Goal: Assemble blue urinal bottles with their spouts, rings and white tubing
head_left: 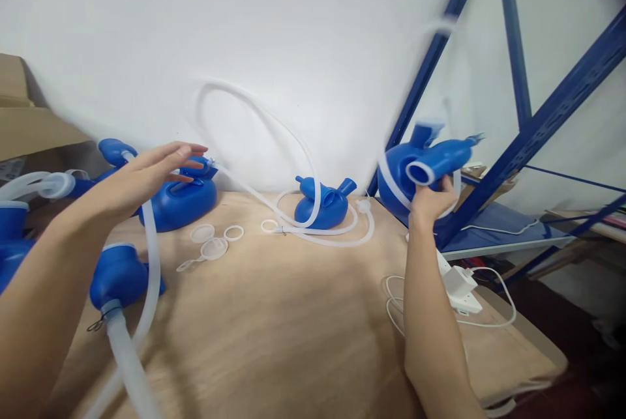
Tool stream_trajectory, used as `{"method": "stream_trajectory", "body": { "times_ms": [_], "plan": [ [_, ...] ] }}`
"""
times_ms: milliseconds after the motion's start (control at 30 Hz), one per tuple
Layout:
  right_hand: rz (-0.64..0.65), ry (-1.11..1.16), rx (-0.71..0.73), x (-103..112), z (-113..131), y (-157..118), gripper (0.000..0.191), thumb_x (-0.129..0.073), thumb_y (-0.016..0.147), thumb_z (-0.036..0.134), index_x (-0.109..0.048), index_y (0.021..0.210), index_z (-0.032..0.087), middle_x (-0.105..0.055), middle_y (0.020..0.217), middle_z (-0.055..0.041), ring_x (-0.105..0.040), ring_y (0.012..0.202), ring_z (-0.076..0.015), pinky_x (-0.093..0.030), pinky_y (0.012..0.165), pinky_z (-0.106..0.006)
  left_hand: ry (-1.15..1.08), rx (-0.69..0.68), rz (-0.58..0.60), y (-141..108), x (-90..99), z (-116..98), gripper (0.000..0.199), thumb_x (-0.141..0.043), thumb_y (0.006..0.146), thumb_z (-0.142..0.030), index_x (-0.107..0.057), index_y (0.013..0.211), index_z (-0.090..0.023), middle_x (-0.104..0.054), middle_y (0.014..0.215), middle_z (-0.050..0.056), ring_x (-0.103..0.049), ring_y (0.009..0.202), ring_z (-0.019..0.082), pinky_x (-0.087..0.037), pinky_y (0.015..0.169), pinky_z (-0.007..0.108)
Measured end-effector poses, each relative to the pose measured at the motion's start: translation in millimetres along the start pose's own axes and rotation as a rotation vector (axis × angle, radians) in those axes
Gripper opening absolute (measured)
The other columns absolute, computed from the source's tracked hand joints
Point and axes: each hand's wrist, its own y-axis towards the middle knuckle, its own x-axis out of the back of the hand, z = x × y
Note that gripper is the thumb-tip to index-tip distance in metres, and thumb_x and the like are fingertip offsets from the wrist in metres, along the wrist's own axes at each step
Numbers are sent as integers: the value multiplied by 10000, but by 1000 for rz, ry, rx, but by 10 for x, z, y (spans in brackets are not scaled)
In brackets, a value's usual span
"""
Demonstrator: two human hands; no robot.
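Observation:
My right hand (pixel 431 201) grips a blue plastic urinal bottle (pixel 398 168) by its lower side. This bottle is held up off the table at the right, tilted, its round white-rimmed mouth facing me, and a white hose loops around it. My left hand (pixel 163 168) is open with its fingers stretched out to the right. It hovers in front of another blue bottle (pixel 188 201) near the wall and appears to hold nothing. A third blue bottle (pixel 325 207) stands by the wall in the middle, with a clear hose (pixel 313 165) arching up from the left.
Clear caps (pixel 214 248) and white rings (pixel 233 232) lie on the wooden table (pixel 274 328). More blue bottles (pixel 120 275) with hoses crowd the left, near a cardboard box (pixel 36 126). At the right are a white power strip (pixel 460 285), its cable and a blue metal rack (pixel 513 139).

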Motion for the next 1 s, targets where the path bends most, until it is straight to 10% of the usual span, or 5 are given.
{"method": "stream_trajectory", "body": {
  "times_ms": [233,567,700,833,1000],
  "plan": [
    [138,-718,-153,104,-454,-26,701,-819,750,366,-636,1416,249,-680,1426,-153,-518,1415,-415,-208,1223,-681,243,-54,105,53,-152,85,827,-651,753,-879,-716,1311,-272,-702,1423,55,-652,1287,327,-487,1177,484],
    [293,-811,-233,261,-899,104,627,-621,869,397,-574,1458,187,-712,1241,-141,-627,1216,-348,-463,1090,-558,458,-133,419,90,-352,196,665,-545,951,-707,-671,1370,-206,-754,1312,73,-700,1175,283,-559,1017,405],
    [396,-884,-217,306,-943,96,558,-644,872,472,-663,1365,212,-621,1415,-166,-474,1416,-401,-362,1188,-602,471,-127,493,95,-367,222,679,-511,970,-693,-649,1405,-189,-748,1326,89,-700,1174,289,-560,1006,404],
    [481,-995,-280,329,-1012,-26,883,-815,726,610,-573,1468,197,-347,1660,-247,-297,1554,-487,-299,1241,-627,493,-81,539,89,-372,217,658,-502,966,-671,-637,1411,-205,-744,1339,76,-692,1203,285,-551,1007,383],
    [549,-1048,-344,384,-1054,-41,1073,-804,711,673,-434,1566,141,-409,1598,-322,-435,1488,-503,-366,1200,-652,523,-27,609,97,-362,212,665,-481,955,-649,-606,1430,-201,-754,1319,73,-689,1214,277,-536,1002,347]
  ]
}}
